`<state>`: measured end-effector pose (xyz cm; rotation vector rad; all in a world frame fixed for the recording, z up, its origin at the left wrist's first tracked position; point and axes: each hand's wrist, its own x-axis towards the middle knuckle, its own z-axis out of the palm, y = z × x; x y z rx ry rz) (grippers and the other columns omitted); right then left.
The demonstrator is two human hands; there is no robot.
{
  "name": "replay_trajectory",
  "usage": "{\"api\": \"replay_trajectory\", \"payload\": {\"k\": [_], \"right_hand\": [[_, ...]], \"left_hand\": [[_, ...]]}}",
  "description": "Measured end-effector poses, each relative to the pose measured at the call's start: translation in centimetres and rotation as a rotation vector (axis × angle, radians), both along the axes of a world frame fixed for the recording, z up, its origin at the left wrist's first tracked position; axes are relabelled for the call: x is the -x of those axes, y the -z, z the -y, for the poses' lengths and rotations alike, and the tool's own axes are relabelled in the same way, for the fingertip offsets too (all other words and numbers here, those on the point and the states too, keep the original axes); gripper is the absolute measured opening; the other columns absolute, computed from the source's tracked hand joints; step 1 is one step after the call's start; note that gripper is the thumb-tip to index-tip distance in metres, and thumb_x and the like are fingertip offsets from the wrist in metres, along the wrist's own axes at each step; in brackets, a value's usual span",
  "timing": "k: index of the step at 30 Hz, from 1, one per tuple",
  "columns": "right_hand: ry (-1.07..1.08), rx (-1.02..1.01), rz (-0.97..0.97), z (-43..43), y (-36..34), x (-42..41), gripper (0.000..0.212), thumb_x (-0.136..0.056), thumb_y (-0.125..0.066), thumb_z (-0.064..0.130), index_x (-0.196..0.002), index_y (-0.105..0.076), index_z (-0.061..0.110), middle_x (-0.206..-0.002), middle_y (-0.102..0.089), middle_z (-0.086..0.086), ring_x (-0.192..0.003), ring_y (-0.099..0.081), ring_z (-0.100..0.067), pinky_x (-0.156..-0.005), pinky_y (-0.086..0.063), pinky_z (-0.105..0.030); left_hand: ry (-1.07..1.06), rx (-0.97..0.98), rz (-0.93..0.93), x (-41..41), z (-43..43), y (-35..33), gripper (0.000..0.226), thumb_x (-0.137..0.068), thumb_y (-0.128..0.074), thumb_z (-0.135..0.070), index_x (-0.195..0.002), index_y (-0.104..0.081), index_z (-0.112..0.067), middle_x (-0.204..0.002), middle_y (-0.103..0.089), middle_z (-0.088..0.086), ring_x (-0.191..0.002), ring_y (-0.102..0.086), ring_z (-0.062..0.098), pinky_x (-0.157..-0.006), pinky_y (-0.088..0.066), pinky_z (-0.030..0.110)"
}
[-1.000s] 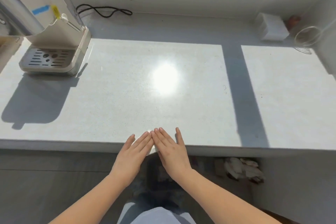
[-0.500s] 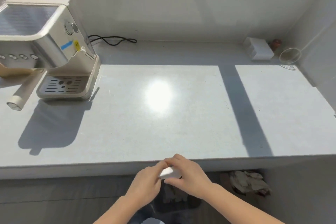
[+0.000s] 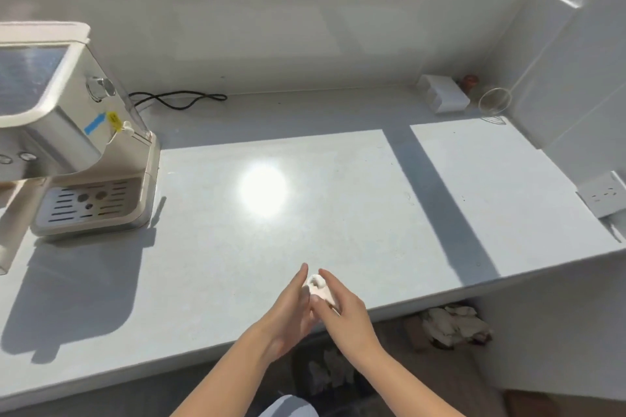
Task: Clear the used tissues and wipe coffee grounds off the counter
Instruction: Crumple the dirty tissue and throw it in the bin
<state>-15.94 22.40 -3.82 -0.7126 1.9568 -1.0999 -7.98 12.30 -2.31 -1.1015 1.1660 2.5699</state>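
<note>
A small white crumpled tissue [image 3: 317, 284] is pressed between my two hands, just above the front edge of the pale counter [image 3: 338, 230]. My left hand [image 3: 291, 311] cups it from the left with fingers stretched forward. My right hand [image 3: 342, 308] covers it from the right, fingertips on the tissue. Below the counter stands a dark bin [image 3: 330, 374] holding several white crumpled tissues. I see no coffee grounds on the sunlit counter surface.
A cream and steel coffee machine [image 3: 78, 149] stands at the left, its black cord [image 3: 176, 100] behind it. A white tissue box [image 3: 443, 96] and a clear glass cup [image 3: 494, 101] sit at the back right. A wall socket [image 3: 601, 196] is on the right. Crumpled rags [image 3: 454, 325] lie under the counter.
My hands went from lying flat side by side at the counter edge to closing together around the white tissue. The view tilted up, showing the window and back wall.
</note>
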Motion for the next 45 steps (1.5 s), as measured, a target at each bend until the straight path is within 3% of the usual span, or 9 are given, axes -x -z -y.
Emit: {"api": "replay_trajectory", "payload": {"k": [4, 8, 10, 13, 16, 19, 31, 38, 45], "right_hand": [[0.034, 0.024, -0.098, 0.2, 0.3, -1.0, 0.049, -0.083, -0.070, 0.031, -0.127, -0.054, 0.045, -0.102, -0.051, 0.045, -0.104, -0.051, 0.022, -0.076, -0.043, 0.000], [-0.100, 0.027, -0.484, 0.3, -0.4, 1.9, 0.030, -0.085, -0.070, 0.020, -0.114, -0.067, 0.030, -0.098, -0.049, 0.024, -0.091, -0.056, 0.004, -0.074, -0.048, -0.010], [-0.084, -0.050, -0.707, -0.7, -0.1, 4.6, 0.024, -0.085, -0.071, 0.020, -0.108, -0.068, 0.025, -0.091, -0.049, 0.011, -0.075, -0.055, -0.007, -0.061, -0.049, -0.022], [0.074, -0.313, -0.713, -4.2, 0.5, 8.8, 0.012, -0.087, -0.065, 0.018, -0.097, -0.060, 0.020, -0.089, -0.056, 0.005, -0.081, -0.058, -0.020, -0.061, -0.043, -0.032], [0.053, -0.457, -0.651, -5.1, 1.3, 10.0, 0.015, -0.084, -0.063, 0.018, -0.080, -0.049, 0.021, -0.077, -0.059, 0.006, -0.073, -0.057, -0.020, -0.057, -0.039, -0.031], [-0.092, -0.437, -0.577, -0.9, 1.2, 7.2, 0.017, -0.079, -0.064, 0.024, -0.073, -0.049, 0.025, -0.071, -0.058, 0.011, -0.067, -0.054, -0.012, -0.054, -0.034, -0.021], [-0.755, -0.069, -0.525, 13.8, 2.6, -15.1, 0.013, -0.088, -0.061, 0.016, -0.097, -0.052, 0.014, -0.095, -0.061, -0.008, -0.084, -0.053, -0.025, -0.072, -0.040, -0.033], [-0.559, -0.116, -0.524, 7.7, 3.1, -9.4, 0.020, -0.089, -0.061, 0.023, -0.082, -0.042, 0.022, -0.082, -0.055, 0.007, -0.074, -0.048, -0.013, -0.063, -0.039, -0.025], [-0.102, -0.261, -0.472, -0.2, 2.7, 1.7, 0.024, -0.080, -0.070, 0.020, -0.074, -0.046, 0.023, -0.074, -0.061, 0.005, -0.071, -0.057, -0.012, -0.060, -0.044, -0.027]], "left_hand": [[0.133, -0.118, -0.066, -1.2, 1.4, 0.3, 0.082, -0.087, -0.022, -0.070, -0.133, -0.051, -0.009, -0.127, -0.062, 0.010, -0.120, -0.058, 0.021, -0.105, -0.042, 0.034], [0.249, -0.093, -0.074, -1.8, 2.3, -0.1, 0.077, -0.088, -0.017, -0.069, -0.138, -0.047, -0.019, -0.149, -0.041, -0.003, -0.139, -0.034, 0.014, -0.120, -0.014, 0.039], [0.259, 0.127, -0.063, -2.6, 3.4, -0.3, 0.067, -0.088, -0.021, -0.069, -0.134, -0.051, -0.030, -0.149, -0.038, -0.011, -0.140, -0.029, 0.007, -0.120, -0.013, 0.037], [0.001, 0.604, 0.095, -5.8, 7.0, 0.5, 0.034, -0.094, -0.037, -0.053, -0.122, -0.053, -0.042, -0.143, -0.043, -0.014, -0.137, -0.034, 0.009, -0.115, -0.022, 0.034], [-0.099, 1.228, 0.561, -12.6, 10.4, 4.4, 0.037, -0.098, -0.041, -0.027, -0.134, -0.046, -0.020, -0.152, -0.034, 0.002, -0.142, -0.027, 0.021, -0.114, -0.019, 0.046], [0.058, 1.505, 0.828, -17.1, 11.0, 7.5, 0.049, -0.093, -0.047, -0.021, -0.140, -0.038, -0.010, -0.154, -0.030, 0.009, -0.143, -0.023, 0.025, -0.113, -0.017, 0.053], [0.068, 1.550, 0.821, -17.3, 11.3, 7.7, 0.046, -0.096, -0.039, -0.019, -0.142, -0.037, -0.018, -0.156, -0.028, 0.001, -0.144, -0.022, 0.017, -0.116, -0.017, 0.045], [0.053, 1.553, 0.799, -17.6, 11.4, 8.2, 0.046, -0.096, -0.037, -0.025, -0.142, -0.034, -0.021, -0.156, -0.027, 0.001, -0.145, -0.021, 0.019, -0.115, -0.011, 0.043], [0.047, 1.568, 0.762, -17.9, 11.4, 8.5, 0.046, -0.095, -0.041, -0.019, -0.140, -0.037, -0.015, -0.154, -0.030, 0.006, -0.144, -0.022, 0.022, -0.115, -0.018, 0.051]]}}
